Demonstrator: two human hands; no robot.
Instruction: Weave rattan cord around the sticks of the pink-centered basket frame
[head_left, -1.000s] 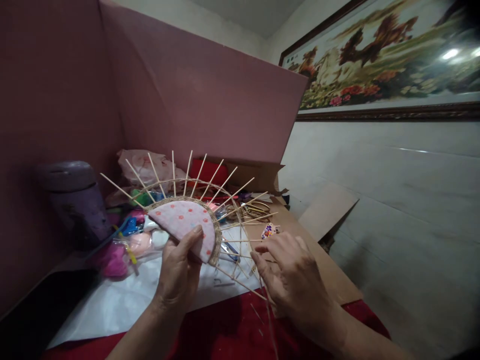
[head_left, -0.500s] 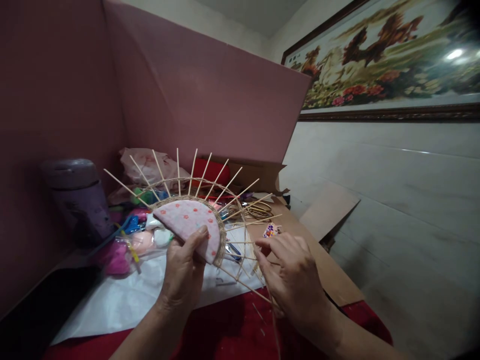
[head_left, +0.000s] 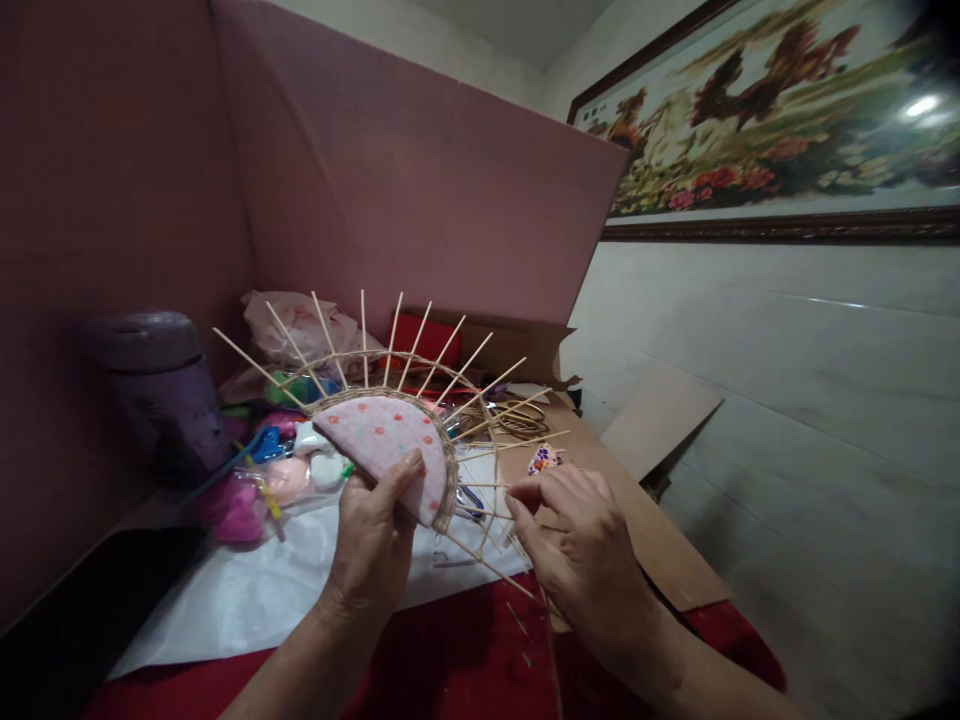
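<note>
A half-round piece covered in pink flowered fabric (head_left: 382, 435) is tilted in front of me, its curved edge bound with woven twine (head_left: 452, 470). Several thin wooden sticks (head_left: 400, 325) fan out from that edge, and a looser ring of twine (head_left: 442, 367) crosses them partway out. My left hand (head_left: 379, 535) grips the piece at its straight lower edge, thumb on the fabric. On the right side, thumb and forefinger of my right hand (head_left: 574, 545) are pinched at one of the sticks; the fingers hide its outer end. A strand of twine hangs below this hand.
Bagged coloured clay (head_left: 240, 510) lies at the left beside a purple flask (head_left: 161, 400). White sheeting (head_left: 225, 600) and cardboard (head_left: 660, 545) cover parts of the red cloth (head_left: 457, 660). Coiled twine (head_left: 521, 420) sits behind my right hand. Pink panels (head_left: 427, 180) stand behind.
The whole view has shifted slightly, so the fan of sticks appears a little farther right. Both hands keep their grips, and the right hand stays at the same stick.
</note>
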